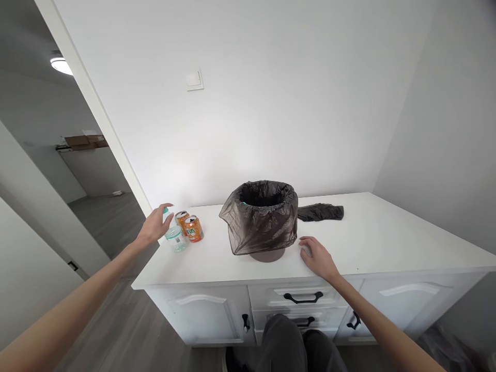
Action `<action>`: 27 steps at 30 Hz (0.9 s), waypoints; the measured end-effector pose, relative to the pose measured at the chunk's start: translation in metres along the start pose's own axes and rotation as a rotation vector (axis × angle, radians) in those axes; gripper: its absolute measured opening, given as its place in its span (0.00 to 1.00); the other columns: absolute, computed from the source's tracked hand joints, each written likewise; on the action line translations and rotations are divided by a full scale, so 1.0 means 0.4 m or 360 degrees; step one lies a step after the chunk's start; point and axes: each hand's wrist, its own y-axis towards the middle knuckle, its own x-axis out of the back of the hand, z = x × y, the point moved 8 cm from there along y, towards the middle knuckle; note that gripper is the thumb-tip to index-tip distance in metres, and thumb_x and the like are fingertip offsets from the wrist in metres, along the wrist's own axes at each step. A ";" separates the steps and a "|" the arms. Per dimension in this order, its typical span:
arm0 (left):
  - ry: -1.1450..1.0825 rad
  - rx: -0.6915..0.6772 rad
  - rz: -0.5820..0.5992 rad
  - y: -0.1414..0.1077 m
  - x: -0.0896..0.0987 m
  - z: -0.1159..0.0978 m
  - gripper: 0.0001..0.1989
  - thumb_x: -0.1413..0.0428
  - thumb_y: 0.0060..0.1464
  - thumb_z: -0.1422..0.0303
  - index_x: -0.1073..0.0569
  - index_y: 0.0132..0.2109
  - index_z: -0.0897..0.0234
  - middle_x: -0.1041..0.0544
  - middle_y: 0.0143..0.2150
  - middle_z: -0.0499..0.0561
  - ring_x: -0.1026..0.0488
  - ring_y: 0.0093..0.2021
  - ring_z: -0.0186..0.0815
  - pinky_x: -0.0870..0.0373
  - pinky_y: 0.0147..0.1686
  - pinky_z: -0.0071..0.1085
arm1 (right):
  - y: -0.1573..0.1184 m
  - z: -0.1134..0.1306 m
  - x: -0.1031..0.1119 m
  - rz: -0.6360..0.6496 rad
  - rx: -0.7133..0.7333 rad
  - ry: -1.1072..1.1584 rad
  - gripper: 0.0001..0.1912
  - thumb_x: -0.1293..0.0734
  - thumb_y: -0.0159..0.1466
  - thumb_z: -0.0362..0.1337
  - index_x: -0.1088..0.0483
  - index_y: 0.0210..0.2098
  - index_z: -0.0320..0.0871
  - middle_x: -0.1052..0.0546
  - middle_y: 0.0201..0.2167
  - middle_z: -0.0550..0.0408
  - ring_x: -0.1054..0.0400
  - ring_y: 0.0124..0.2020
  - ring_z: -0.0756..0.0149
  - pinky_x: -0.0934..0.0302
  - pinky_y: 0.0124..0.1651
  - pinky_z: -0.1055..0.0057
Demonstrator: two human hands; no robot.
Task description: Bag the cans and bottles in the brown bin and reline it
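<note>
My left hand (155, 225) is at the top of a clear plastic bottle (176, 239) with a green cap, its thumb and index finger apart on either side of the cap. The bottle stands upright on the white countertop. Close against it are two orange drink cans (194, 230), their tops opened. My right hand (318, 258) lies on the countertop, fingers loosely spread and holding nothing. Just left of it stands a bin (268, 256) lined with a dark translucent trash bag (263, 227) folded over its rim. A bit of green shows inside the rim; the rest is hidden.
Behind my right hand lies a folded black plastic bag (321, 212). The white cabinet (209, 315) has black handles and its front edge faces my knees. A wall with a light switch (194, 80) rises behind, and a doorway opens at the left.
</note>
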 end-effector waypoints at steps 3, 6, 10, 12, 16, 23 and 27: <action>-0.0022 0.0038 0.0071 -0.023 0.009 0.000 0.27 0.57 0.66 0.53 0.35 0.65 0.60 0.21 0.49 0.60 0.22 0.46 0.51 0.27 0.47 0.46 | -0.002 0.004 -0.001 -0.0006 0.0014 -0.0004 0.12 0.41 0.65 0.38 0.29 0.45 0.47 0.26 0.59 0.50 0.28 0.56 0.56 0.33 0.55 0.58; 0.0011 0.0114 -0.0127 -0.044 0.085 -0.025 0.25 0.55 0.66 0.54 0.33 0.63 0.61 0.19 0.48 0.62 0.21 0.45 0.55 0.26 0.45 0.50 | -0.004 0.006 0.000 -0.0019 0.0014 -0.0008 0.12 0.41 0.65 0.38 0.29 0.44 0.47 0.26 0.59 0.50 0.27 0.56 0.57 0.33 0.55 0.59; -0.0512 -0.0143 -0.1020 -0.098 0.321 -0.148 0.21 0.49 0.68 0.53 0.34 0.59 0.61 0.20 0.54 0.58 0.20 0.51 0.46 0.23 0.52 0.49 | -0.004 0.004 0.001 -0.0031 0.0016 -0.0010 0.12 0.41 0.65 0.39 0.28 0.44 0.47 0.25 0.58 0.50 0.28 0.56 0.57 0.33 0.56 0.59; -0.0928 -0.0455 -0.1256 -0.131 0.415 -0.244 0.21 0.47 0.69 0.52 0.36 0.59 0.60 0.22 0.58 0.57 0.23 0.57 0.41 0.22 0.53 0.45 | -0.003 0.003 0.001 -0.0031 0.0023 -0.0011 0.12 0.41 0.65 0.39 0.28 0.44 0.47 0.25 0.58 0.50 0.28 0.56 0.57 0.34 0.57 0.58; -0.1344 -0.0878 -0.1062 -0.155 0.470 -0.463 0.18 0.46 0.69 0.53 0.37 0.57 0.56 0.24 0.60 0.54 0.24 0.60 0.38 0.21 0.55 0.45 | -0.002 0.003 0.002 -0.0024 0.0019 -0.0006 0.12 0.41 0.65 0.39 0.29 0.44 0.47 0.25 0.58 0.50 0.28 0.56 0.57 0.33 0.57 0.58; -0.1443 -0.0964 -0.0484 -0.102 0.277 -0.693 0.14 0.49 0.70 0.56 0.38 0.57 0.54 0.26 0.63 0.57 0.28 0.66 0.42 0.23 0.56 0.42 | 0.000 0.005 0.004 -0.0037 -0.0001 0.0035 0.12 0.40 0.64 0.36 0.28 0.44 0.47 0.25 0.57 0.50 0.28 0.55 0.56 0.33 0.56 0.57; -0.1496 -0.0924 -0.0234 -0.071 0.166 -0.754 0.13 0.48 0.69 0.58 0.38 0.55 0.55 0.25 0.62 0.58 0.27 0.64 0.42 0.24 0.57 0.43 | 0.005 0.005 0.007 -0.0037 0.0006 0.0053 0.11 0.40 0.64 0.35 0.29 0.43 0.48 0.25 0.57 0.51 0.28 0.56 0.57 0.34 0.58 0.57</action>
